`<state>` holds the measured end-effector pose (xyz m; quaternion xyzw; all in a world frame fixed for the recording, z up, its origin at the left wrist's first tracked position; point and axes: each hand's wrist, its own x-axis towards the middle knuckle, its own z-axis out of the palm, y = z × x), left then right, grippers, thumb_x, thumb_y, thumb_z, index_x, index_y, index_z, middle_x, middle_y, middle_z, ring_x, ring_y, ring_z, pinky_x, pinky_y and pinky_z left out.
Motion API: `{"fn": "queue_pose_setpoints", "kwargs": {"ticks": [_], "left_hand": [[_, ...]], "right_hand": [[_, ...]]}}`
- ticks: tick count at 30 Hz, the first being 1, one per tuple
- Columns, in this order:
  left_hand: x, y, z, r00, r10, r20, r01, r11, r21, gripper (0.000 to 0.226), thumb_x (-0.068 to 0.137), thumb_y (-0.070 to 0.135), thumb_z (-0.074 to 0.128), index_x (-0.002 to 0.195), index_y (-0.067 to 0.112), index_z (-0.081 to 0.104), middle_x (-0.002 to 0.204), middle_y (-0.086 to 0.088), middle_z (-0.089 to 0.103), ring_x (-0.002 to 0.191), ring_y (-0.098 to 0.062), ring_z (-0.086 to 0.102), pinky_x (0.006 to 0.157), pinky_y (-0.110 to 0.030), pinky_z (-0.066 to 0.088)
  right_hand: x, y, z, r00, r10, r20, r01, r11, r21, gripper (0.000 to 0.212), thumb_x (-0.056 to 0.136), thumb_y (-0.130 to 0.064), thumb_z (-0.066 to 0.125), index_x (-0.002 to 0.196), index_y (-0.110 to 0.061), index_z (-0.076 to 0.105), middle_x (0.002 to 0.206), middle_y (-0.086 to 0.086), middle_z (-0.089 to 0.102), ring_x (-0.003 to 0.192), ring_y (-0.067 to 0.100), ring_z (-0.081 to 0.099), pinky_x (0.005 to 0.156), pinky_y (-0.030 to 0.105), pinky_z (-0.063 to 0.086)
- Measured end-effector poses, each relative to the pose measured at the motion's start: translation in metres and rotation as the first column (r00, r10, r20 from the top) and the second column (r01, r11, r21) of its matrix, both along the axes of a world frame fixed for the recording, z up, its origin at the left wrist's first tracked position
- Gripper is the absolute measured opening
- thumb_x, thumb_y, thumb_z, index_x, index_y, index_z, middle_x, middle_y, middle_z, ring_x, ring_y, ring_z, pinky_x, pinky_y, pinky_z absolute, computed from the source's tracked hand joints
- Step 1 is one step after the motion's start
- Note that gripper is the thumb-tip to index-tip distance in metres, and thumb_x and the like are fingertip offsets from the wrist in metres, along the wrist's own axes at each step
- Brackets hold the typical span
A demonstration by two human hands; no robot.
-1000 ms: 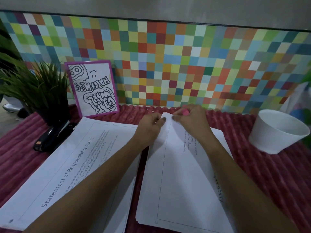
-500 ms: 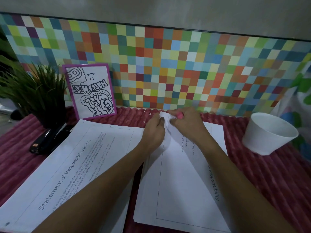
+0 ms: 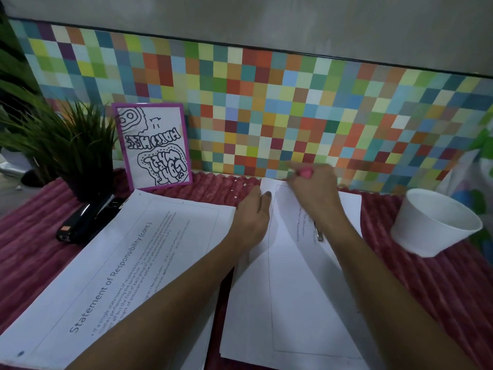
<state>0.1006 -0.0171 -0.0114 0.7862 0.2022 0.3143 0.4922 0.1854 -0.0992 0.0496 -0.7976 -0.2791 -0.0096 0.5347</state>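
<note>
The stack of white sheets (image 3: 293, 303) lies on the red ribbed surface (image 3: 440, 289) straight in front of me. Its long side runs away from me and its far end is near the checked wall panel (image 3: 266, 116). The top sheet is almost blank, with a thin ruled border and a few lines of small sideways print by my right wrist, too small for me to read. The sheets underneath show as a slightly fanned edge at the near left corner.

My left hand (image 3: 253, 217) lies palm down on the stack's left edge near the far end. Its fingers (image 3: 254, 200) are straight and pressed together, and the thumb rests on the paper. My right hand (image 3: 312, 190) is over the far end of the stack, back upward, its fingers curled round a small pink thing (image 3: 305, 172) that pokes out beyond the knuckles. That hand is blurred, so I cannot tell what the pink thing is or whether it touches the paper.

Just beside the stack on the left lies a printed page (image 3: 120, 263) headed "Statement of Responsibility (cont.)", with my left forearm across it. A black stapler (image 3: 88, 220) sits at its far left corner. A white cup (image 3: 434, 222) stands to the right, apart from the stack.
</note>
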Motion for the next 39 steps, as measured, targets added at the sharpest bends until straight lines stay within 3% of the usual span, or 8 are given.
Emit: {"fn": "queue_pose_setpoints", "kwargs": {"ticks": [2, 4, 7, 9, 15, 27, 34, 39], "left_hand": [[-0.001, 0.000, -0.001, 1.000, -0.008, 0.008, 0.008, 1.000, 0.022, 0.024, 0.103, 0.023, 0.036, 0.085, 0.009, 0.042, 0.067, 0.004, 0.036, 0.063, -0.006, 0.037, 0.059, -0.020, 0.031], [-0.002, 0.000, -0.004, 1.000, -0.026, 0.004, 0.025, 0.999, 0.035, 0.022, 0.103, 0.025, 0.036, 0.092, 0.009, 0.047, 0.070, 0.003, 0.044, 0.067, -0.008, 0.045, 0.061, -0.017, 0.037], [-0.001, 0.002, -0.009, 0.998, -0.055, 0.020, 0.053, 0.996, 0.077, 0.031, 0.103, 0.029, 0.034, 0.113, 0.006, 0.052, 0.090, -0.011, 0.061, 0.085, -0.018, 0.059, 0.076, -0.029, 0.050], [-0.002, 0.001, -0.008, 0.998, -0.065, 0.025, 0.062, 0.993, 0.102, 0.031, 0.103, 0.029, 0.033, 0.113, 0.005, 0.052, 0.086, -0.010, 0.060, 0.081, -0.018, 0.059, 0.073, -0.032, 0.049], [-0.006, -0.001, -0.004, 0.996, -0.086, 0.031, 0.080, 0.985, 0.153, 0.026, 0.103, 0.027, 0.032, 0.108, 0.009, 0.050, 0.073, 0.011, 0.046, 0.067, -0.005, 0.047, 0.063, -0.017, 0.038], [-0.010, -0.004, 0.000, 0.996, -0.076, 0.053, 0.063, 0.976, 0.209, 0.018, 0.103, 0.024, 0.032, 0.088, 0.020, 0.040, 0.064, 0.016, 0.037, 0.055, -0.002, 0.040, 0.053, -0.009, 0.032], [-0.010, -0.006, -0.001, 0.996, -0.082, 0.030, 0.074, 0.975, 0.210, 0.030, 0.103, 0.024, 0.032, 0.074, 0.032, 0.035, 0.065, 0.016, 0.040, 0.063, 0.013, 0.046, 0.057, -0.006, 0.035], [-0.010, -0.006, -0.003, 0.998, -0.060, -0.005, 0.059, 0.966, 0.253, 0.025, 0.104, 0.029, 0.030, 0.080, 0.027, 0.040, 0.066, 0.014, 0.041, 0.061, 0.001, 0.045, 0.057, -0.019, 0.032]], "right_hand": [[0.004, -0.004, 0.017, 0.998, 0.000, -0.058, 0.019, 0.942, 0.334, 0.035, 0.088, -0.009, 0.060, 0.121, -0.021, 0.067, 0.109, 0.002, 0.071, 0.065, 0.001, 0.054, 0.063, 0.016, 0.046], [0.010, -0.007, 0.036, 0.995, 0.045, -0.090, 0.018, 0.795, 0.606, 0.039, 0.089, -0.008, 0.062, 0.126, -0.023, 0.063, 0.109, 0.002, 0.071, 0.076, 0.013, 0.058, 0.064, 0.022, 0.049], [0.013, -0.001, 0.056, 0.977, 0.204, -0.062, -0.083, 0.632, 0.771, 0.062, 0.090, -0.003, 0.062, 0.144, -0.023, 0.042, 0.111, 0.014, 0.070, 0.073, 0.027, 0.059, 0.064, 0.033, 0.053], [0.012, 0.009, 0.060, 0.940, 0.333, -0.081, -0.127, 0.558, 0.820, 0.072, 0.091, -0.002, 0.061, 0.151, -0.023, 0.027, 0.111, 0.022, 0.069, 0.071, 0.031, 0.060, 0.068, 0.037, 0.053], [0.000, 0.027, 0.051, 0.905, 0.413, -0.102, -0.149, 0.532, 0.833, 0.036, 0.089, 0.004, 0.051, 0.125, 0.006, 0.054, 0.096, 0.024, 0.067, 0.062, 0.027, 0.058, 0.059, 0.031, 0.051], [-0.002, 0.034, 0.045, 0.931, 0.366, 0.009, -0.250, 0.615, 0.748, 0.013, 0.086, -0.009, 0.054, 0.090, -0.001, 0.063, 0.069, 0.016, 0.061, 0.050, 0.024, 0.053, 0.050, 0.029, 0.044], [0.001, 0.039, 0.043, 0.942, 0.329, 0.058, -0.253, 0.588, 0.768, 0.024, 0.094, -0.019, 0.053, 0.078, -0.001, 0.059, 0.060, 0.014, 0.055, 0.043, 0.023, 0.047, 0.043, 0.029, 0.038], [0.002, 0.038, 0.042, 0.943, 0.330, 0.043, -0.237, 0.576, 0.782, 0.027, 0.094, -0.021, 0.052, 0.075, -0.002, 0.057, 0.059, 0.014, 0.055, 0.041, 0.023, 0.046, 0.042, 0.028, 0.036]]}}
